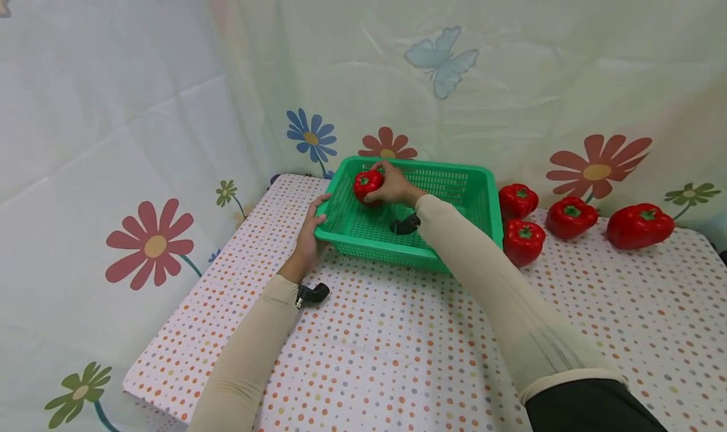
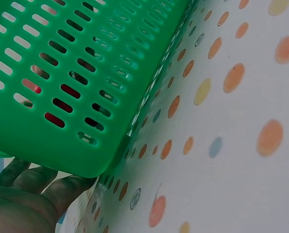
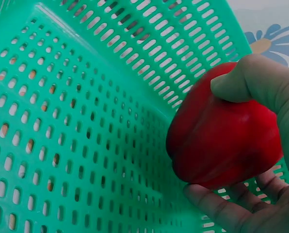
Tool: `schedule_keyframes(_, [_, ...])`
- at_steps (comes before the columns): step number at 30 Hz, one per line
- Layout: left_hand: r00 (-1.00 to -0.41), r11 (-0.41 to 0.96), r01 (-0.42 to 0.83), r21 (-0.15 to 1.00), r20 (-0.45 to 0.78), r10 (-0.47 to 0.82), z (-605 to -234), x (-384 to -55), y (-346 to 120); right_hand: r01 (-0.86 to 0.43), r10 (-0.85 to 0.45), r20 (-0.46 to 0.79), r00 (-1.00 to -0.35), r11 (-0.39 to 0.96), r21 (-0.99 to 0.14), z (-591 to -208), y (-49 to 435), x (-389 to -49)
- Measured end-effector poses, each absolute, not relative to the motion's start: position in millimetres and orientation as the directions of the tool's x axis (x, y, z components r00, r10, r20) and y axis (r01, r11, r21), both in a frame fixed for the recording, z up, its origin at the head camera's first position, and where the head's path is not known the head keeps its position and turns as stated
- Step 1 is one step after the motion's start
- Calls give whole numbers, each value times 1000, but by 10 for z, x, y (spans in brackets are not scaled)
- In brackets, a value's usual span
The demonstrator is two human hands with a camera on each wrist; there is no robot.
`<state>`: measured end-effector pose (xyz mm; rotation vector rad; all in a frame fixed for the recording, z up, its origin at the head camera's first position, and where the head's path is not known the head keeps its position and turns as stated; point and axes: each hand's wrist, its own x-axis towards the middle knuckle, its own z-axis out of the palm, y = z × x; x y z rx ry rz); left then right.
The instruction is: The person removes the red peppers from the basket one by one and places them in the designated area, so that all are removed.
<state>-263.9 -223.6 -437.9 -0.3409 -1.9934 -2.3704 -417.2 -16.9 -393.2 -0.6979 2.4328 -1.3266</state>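
Observation:
A green plastic basket (image 1: 392,251) with slotted walls stands on the table. Inside its left end, my right hand (image 1: 393,185) grips a red bell pepper (image 1: 368,186). In the right wrist view, the thumb lies over the top of this pepper (image 3: 222,131) and the fingers curl beneath it, above the basket floor (image 3: 67,141). At the basket's left end, my left hand (image 1: 309,233) holds the rim. The left wrist view shows its fingers (image 2: 69,191) against the basket's corner (image 2: 93,160); part of that hand is out of frame.
Several red bell peppers sit right of the basket: two close to its right wall, one pepper (image 1: 572,217) farther right, and a longer pepper (image 1: 640,226) beyond. A dotted cloth (image 1: 375,350) covers the table. Behind hangs a flower-printed curtain (image 1: 511,91).

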Motion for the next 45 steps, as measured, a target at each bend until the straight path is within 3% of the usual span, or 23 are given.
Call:
schedule_keyframes(14, [-976,-205,176,963,198,89,-4572,-2766,-2189,-263,-503,11,-864,433,-862,-3826,15,-4088])
schedule_keyframes(20, [-977,-186,172,967,191,91,-4557,-2784,-2172,-244,-466,65,-882,336,-909,-3632,228,-3962])
schedule_keyframes(33, [-970,-230,192,954,221,105,-4541,-2784,-2200,-155,-426,16,-905,293,-944,-3124,954,-3157])
schedule_keyframes(45, [-971,-245,190,951,219,97,-4513,-2768,-2166,-200,-327,62,-943,408,-891,-3387,2032,-2280])
